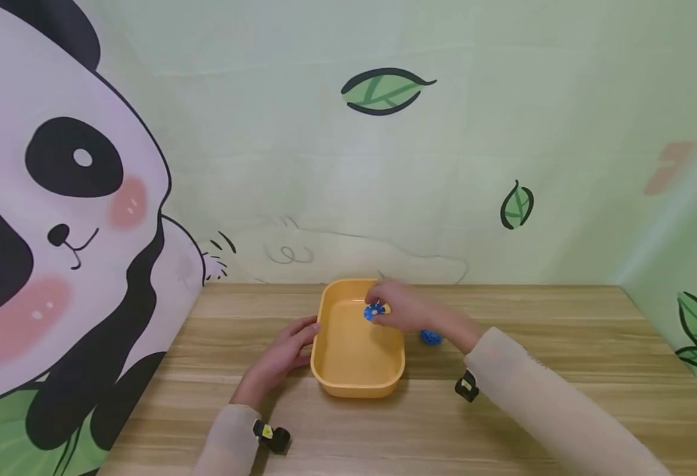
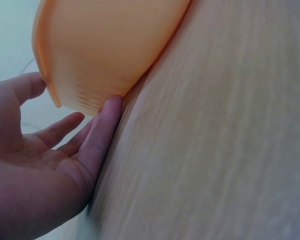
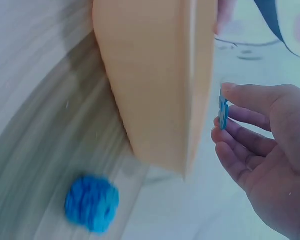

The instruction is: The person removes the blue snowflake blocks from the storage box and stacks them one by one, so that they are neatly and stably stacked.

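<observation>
A shallow yellow plastic tray (image 1: 357, 390) sits on the wooden table. My left hand (image 1: 283, 354) rests at its left side; the left wrist view has the thumb (image 2: 32, 86) at the rim and a nearly straight finger (image 2: 107, 117) by the tray's base. Over the far right part of the tray, my right hand (image 1: 407, 307) pinches a thin blue disc with a notched edge (image 1: 375, 311). In the right wrist view this disc appears edge-on between thumb and fingers. Right of the tray lies a blue, lumpy round piece (image 1: 430, 337), partly behind the right forearm.
The wooden tabletop (image 1: 551, 344) ends at the back against a pale green cloth backdrop (image 1: 277, 132) printed with leaves and a large panda (image 1: 69, 238). A small black camera is worn at each wrist.
</observation>
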{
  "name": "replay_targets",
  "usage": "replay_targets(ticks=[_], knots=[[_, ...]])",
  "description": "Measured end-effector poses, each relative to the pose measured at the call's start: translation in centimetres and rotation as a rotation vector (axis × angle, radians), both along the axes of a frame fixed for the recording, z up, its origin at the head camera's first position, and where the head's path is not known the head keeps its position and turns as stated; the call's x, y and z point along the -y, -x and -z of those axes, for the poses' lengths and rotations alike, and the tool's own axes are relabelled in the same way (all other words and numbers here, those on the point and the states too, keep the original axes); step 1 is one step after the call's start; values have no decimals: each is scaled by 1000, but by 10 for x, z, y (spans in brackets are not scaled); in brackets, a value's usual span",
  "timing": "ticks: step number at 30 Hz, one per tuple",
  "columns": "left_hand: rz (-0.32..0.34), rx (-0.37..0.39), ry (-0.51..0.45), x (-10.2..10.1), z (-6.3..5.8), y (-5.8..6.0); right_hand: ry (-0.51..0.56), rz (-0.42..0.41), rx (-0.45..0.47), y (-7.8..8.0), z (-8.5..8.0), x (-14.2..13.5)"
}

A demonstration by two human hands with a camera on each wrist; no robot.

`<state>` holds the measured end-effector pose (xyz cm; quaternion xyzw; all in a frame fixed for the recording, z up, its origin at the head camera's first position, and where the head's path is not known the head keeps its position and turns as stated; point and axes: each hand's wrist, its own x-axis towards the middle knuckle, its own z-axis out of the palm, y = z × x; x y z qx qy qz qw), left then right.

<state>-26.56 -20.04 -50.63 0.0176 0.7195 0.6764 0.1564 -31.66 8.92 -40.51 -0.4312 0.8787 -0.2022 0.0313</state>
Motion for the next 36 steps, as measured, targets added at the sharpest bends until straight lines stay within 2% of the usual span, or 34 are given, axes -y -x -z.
replay_targets(ticks=[4, 7, 12, 17, 24, 36], knots=[[-8, -1, 5, 0, -2, 0, 41, 44, -27, -2, -9, -26], [-11, -1, 1, 1, -2, 0, 39, 93, -22, -1, -9, -43], [-16, 5, -2, 2, -1, -1, -9, 158, 30, 1, 6, -67], [-8, -3, 4, 1, -1, -2, -6, 182, 29, 2, 27, -85], [-9, 3, -8, 0, -1, 0, -5, 196, 50, 5, 46, -99], [-2, -4, 0, -1, -2, -2, -19, 226, 108, 3, 51, -101]])
